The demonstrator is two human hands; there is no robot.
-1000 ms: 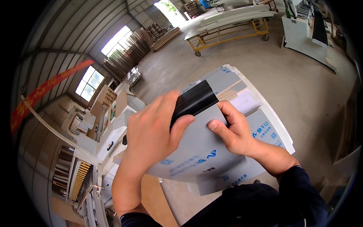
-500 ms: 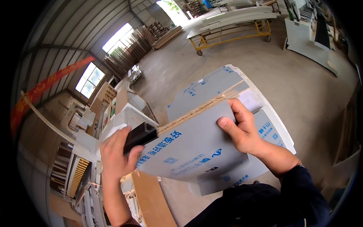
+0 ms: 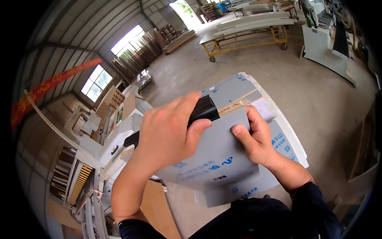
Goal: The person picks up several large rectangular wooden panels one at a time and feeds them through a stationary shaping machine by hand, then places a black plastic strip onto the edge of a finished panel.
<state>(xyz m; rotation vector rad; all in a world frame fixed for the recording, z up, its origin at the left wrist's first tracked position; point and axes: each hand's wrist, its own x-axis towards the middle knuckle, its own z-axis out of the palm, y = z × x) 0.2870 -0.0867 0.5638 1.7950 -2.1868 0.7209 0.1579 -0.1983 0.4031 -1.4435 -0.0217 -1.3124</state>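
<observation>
A grey-faced chipboard panel [image 3: 207,145] with blue print stands tilted before me, its raw edge [image 3: 230,107] upward. My right hand [image 3: 260,143] grips its right end, thumb on the near face and fingers around the side edge. My left hand [image 3: 167,129] is closed over a black block-shaped tool [image 3: 206,108] lying along that raw edge. The tool's middle is hidden under the palm, and its exact kind does not show. A black piece [image 3: 131,139] shows left of the hand; whether it belongs to the same tool I cannot tell.
Beyond the panel, grey boards [image 3: 234,85] lie on a pale stack. A yellow wheeled cart [image 3: 248,44] carries long boards farther off. A white machine [image 3: 324,49] stands at the far right. White machinery [image 3: 119,135] lines the left, with a brown board [image 3: 157,207] below.
My left hand has slid the black tool rightward along the panel's upper edge, toward my right hand. The right hand keeps its grip, and the panel stays nearly in place.
</observation>
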